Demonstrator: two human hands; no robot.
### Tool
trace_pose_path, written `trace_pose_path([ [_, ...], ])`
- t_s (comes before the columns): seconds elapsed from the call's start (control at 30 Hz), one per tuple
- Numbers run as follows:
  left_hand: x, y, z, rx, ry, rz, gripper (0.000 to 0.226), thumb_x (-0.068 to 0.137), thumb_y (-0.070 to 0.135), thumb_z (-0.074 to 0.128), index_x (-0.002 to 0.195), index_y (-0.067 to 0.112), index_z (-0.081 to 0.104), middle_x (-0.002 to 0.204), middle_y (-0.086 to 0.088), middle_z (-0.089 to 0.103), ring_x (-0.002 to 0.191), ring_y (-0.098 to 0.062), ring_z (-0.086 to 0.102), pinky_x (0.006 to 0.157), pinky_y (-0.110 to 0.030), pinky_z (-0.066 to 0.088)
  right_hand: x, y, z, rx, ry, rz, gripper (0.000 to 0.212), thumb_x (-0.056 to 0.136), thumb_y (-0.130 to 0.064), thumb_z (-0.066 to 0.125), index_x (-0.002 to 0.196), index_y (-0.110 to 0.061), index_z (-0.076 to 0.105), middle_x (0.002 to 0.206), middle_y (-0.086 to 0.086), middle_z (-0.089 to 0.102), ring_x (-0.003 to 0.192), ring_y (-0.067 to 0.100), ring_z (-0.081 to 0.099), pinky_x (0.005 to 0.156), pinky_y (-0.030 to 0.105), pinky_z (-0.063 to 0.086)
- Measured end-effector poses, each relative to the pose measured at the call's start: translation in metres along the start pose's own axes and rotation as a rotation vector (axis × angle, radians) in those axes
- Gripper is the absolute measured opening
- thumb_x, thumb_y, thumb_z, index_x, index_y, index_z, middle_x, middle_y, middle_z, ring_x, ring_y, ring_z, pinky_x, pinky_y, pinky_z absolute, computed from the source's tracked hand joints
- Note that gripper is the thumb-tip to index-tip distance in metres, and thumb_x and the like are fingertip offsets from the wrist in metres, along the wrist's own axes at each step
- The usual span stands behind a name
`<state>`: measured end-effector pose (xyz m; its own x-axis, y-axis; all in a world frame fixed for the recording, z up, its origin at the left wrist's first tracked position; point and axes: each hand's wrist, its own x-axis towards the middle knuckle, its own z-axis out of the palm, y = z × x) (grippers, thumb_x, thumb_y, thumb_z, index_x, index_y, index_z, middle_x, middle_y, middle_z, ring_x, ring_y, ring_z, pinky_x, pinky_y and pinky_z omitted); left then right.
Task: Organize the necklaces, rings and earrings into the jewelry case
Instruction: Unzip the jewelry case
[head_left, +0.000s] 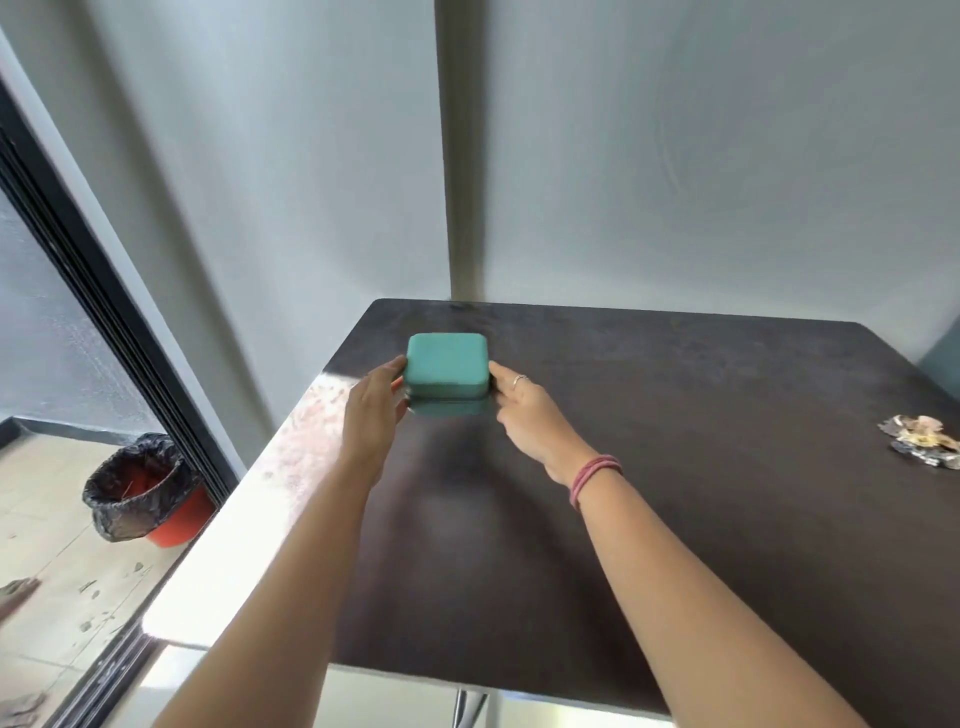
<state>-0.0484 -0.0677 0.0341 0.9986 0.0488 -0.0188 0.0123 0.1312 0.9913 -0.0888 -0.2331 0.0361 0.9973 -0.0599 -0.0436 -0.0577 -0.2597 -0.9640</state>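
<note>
Jewelry case (447, 364) closed; jewelry pile (922, 441) unsorted on desk (675, 467). Left hand (371, 415) and right hand (519, 410) grasp its sides. We judge sorting unstarted.

I see the jewelry case (447, 365) on the table (675, 467) toward its far left corner, between left hand (375, 410) and right hand (524, 410) (both touching its sides); jewelry pile (922, 441) lies well apart, at the right edge.

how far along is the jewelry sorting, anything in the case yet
Nothing looks done yet: the teal jewelry case sits closed at the far side of the dark table. In hand: the left hand and right hand are at its two sides, seemingly about to move or open it. Left: all the sorting; the pile of jewelry lies untouched at the table's right edge.
</note>
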Motion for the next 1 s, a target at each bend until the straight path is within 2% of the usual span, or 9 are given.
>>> trace_pose_path([
  [0.07,-0.017,0.001,0.017,-0.024,-0.030,-0.006,0.031,0.099,0.015,0.037,0.118,0.017,0.062,0.112,0.003,0.065,0.100,-0.001,0.060,0.083,-0.023,0.052,-0.018,0.002,-0.020,-0.008,0.016,-0.020,0.068,0.087,0.023,0.025,0.149,-0.004,0.026,0.152,0.005,0.034,0.138,0.014,0.037,0.101,0.009,0.026],
  [0.17,-0.041,-0.005,0.039,-0.039,-0.083,-0.026,0.032,0.099,0.016,0.037,0.120,0.016,0.062,0.115,0.001,0.066,0.102,-0.004,0.062,0.087,-0.026,0.052,-0.046,0.010,-0.048,-0.079,0.065,-0.021,0.064,0.089,0.019,0.029,0.148,-0.005,0.030,0.150,0.006,0.039,0.136,0.015,0.041,0.102,0.010,0.027],
  [0.37,-0.096,-0.017,0.080,-0.079,-0.178,-0.063,0.034,0.099,0.016,0.039,0.122,0.011,0.063,0.117,-0.002,0.068,0.105,-0.008,0.064,0.083,-0.024,0.056,-0.108,0.030,-0.100,-0.186,0.166,-0.048,0.060,0.091,0.013,0.034,0.144,-0.013,0.041,0.141,0.001,0.051,0.126,0.007,0.050,0.108,0.016,0.031],
  [0.53,-0.142,-0.025,0.106,-0.100,-0.235,-0.064,0.031,0.100,0.015,0.038,0.116,0.016,0.065,0.111,0.003,0.070,0.104,-0.008,0.066,0.081,-0.023,0.054,-0.161,0.049,-0.131,-0.205,0.235,-0.074,0.056,0.093,0.010,0.036,0.141,-0.019,0.047,0.131,-0.012,0.054,0.121,-0.002,0.050,0.106,0.012,0.032],
  [0.67,-0.174,-0.036,0.118,-0.087,-0.254,-0.047,0.030,0.100,0.015,0.039,0.113,0.020,0.066,0.113,0.004,0.070,0.105,-0.008,0.066,0.082,-0.024,0.055,-0.191,0.062,-0.146,-0.223,0.266,-0.072,0.055,0.095,0.007,0.037,0.140,-0.022,0.048,0.131,-0.014,0.055,0.120,-0.005,0.051,0.099,0.003,0.033],
  [0.9,-0.206,-0.054,0.122,-0.053,-0.259,-0.029,0.030,0.102,0.014,0.039,0.113,0.019,0.066,0.107,0.008,0.072,0.101,-0.005,0.067,0.083,-0.023,0.056,-0.225,0.089,-0.150,-0.246,0.287,-0.074,0.054,0.096,0.004,0.040,0.139,-0.029,0.047,0.127,-0.020,0.058,0.118,-0.011,0.052,0.101,0.008,0.036],
  [1.0,-0.210,-0.063,0.119,-0.020,-0.265,-0.043,0.031,0.102,0.013,0.037,0.110,0.021,0.066,0.105,0.011,0.071,0.099,-0.003,0.067,0.080,-0.019,0.055,-0.232,0.098,-0.147,-0.248,0.280,-0.067,0.055,0.096,0.004,0.041,0.137,-0.033,0.046,0.124,-0.022,0.058,0.116,-0.013,0.051,0.099,0.006,0.036],
])
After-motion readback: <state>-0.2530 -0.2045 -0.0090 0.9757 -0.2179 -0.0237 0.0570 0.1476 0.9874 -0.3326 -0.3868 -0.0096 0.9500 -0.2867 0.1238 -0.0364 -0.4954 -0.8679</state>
